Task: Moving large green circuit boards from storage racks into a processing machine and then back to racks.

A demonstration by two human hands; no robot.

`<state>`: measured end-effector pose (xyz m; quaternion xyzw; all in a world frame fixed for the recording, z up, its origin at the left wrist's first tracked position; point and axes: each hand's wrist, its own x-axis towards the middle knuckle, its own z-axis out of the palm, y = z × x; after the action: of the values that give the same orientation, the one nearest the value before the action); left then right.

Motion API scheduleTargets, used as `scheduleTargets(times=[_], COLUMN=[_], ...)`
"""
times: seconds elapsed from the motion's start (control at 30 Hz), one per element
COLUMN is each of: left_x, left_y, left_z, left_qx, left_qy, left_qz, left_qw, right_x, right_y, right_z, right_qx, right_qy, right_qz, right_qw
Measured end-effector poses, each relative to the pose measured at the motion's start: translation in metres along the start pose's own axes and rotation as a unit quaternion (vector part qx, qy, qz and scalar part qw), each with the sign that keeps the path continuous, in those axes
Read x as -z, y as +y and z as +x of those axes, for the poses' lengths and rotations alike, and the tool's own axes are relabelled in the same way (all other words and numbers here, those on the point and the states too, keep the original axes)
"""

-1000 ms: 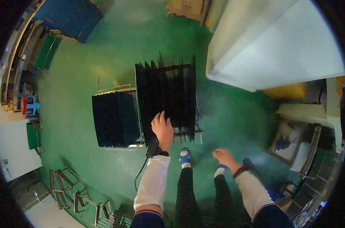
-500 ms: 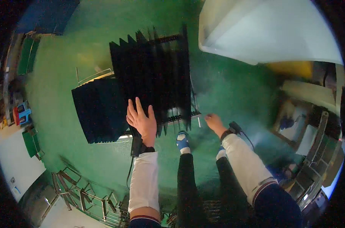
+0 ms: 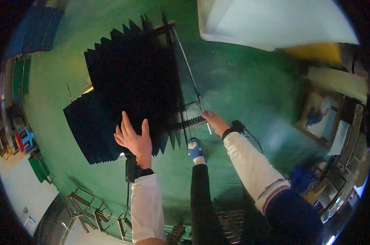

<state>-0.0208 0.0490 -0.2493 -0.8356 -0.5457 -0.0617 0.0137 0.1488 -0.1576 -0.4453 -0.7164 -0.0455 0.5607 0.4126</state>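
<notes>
A stack of dark, nearly black sheets (image 3: 134, 73) stands packed side by side in a metal rack in front of me, their corners making a sawtooth row. My left hand (image 3: 135, 139) rests at the near side of the sheets, fingers spread, holding nothing. At the rack's near right corner, my right hand (image 3: 216, 123) closes on a thin metal rod (image 3: 188, 68) that runs along the rack's right side. A black toothed rail (image 3: 193, 121) meets the rod there. The fingertips are partly hidden behind the rod.
A second batch of dark sheets (image 3: 89, 132) adjoins on the left. A large white bin (image 3: 274, 24) stands at the far right. Metal racks (image 3: 97, 216) lie at lower left. Blue and red items (image 3: 26, 139) sit at far left. My shoe (image 3: 194, 149) is close to the rack.
My right hand has moved left and up onto the rack's rod. The view has shifted, so the sheets appear further left. My left hand stays spread by them.
</notes>
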Motion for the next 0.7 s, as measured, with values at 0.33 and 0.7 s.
scheduleTargets(times=[0.33, 0.7], left_x=[-0.023, -0.017], left_y=[0.000, 0.098], left_z=[-0.008, -0.118], left_qx=[-0.023, 0.008], left_qy=[0.057, 0.055], left_qz=[0.032, 0.006], left_qw=[0.998, 0.998], right_x=[-0.012, 0.118], right_y=[0.037, 0.088], right_z=[0.009, -0.046], right_qx=[0.048, 0.000], right_qy=[0.089, 0.130], right_qz=[-0.040, -0.011], right_qw=[0.994, 0.991])
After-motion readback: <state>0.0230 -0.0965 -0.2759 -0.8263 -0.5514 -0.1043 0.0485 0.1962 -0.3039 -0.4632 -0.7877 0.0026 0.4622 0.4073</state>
